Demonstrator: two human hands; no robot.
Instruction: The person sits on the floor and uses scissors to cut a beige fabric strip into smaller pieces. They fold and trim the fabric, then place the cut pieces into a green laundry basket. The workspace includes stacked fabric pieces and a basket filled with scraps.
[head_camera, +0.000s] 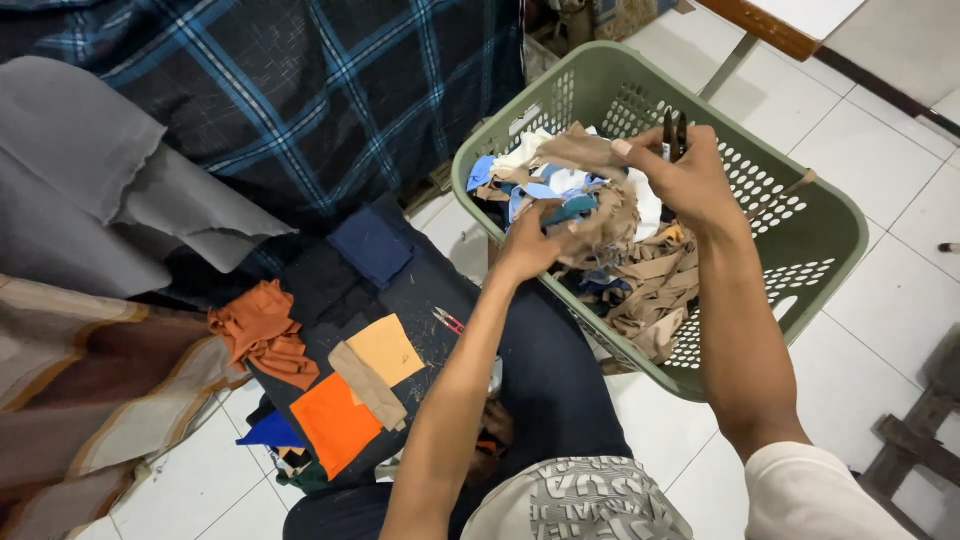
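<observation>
1. Hands first: the left hand (530, 245) is closed around a bunch of cloth scraps (600, 225) at the near rim of the basket, fingers pinching a teal piece (572, 209).
2. The right hand (690, 175) is curled shut on small scissors (675, 135), whose dark handles stick up above the knuckles; its fingertips also pinch a tan strip (580, 152).
3. The scraps, tan, white and blue, lie heaped inside a green plastic basket (830, 235) with perforated walls, standing on the white tiled floor (880, 140).
4. On the person's dark lap lie sorted pieces: an orange square (335, 420), a yellow square (388, 347), a beige strip (365, 385) and a navy patch (372, 245).
5. A rust-coloured scrap (265, 330) lies just left of them, near a blue plaid cloth (300, 90).
</observation>
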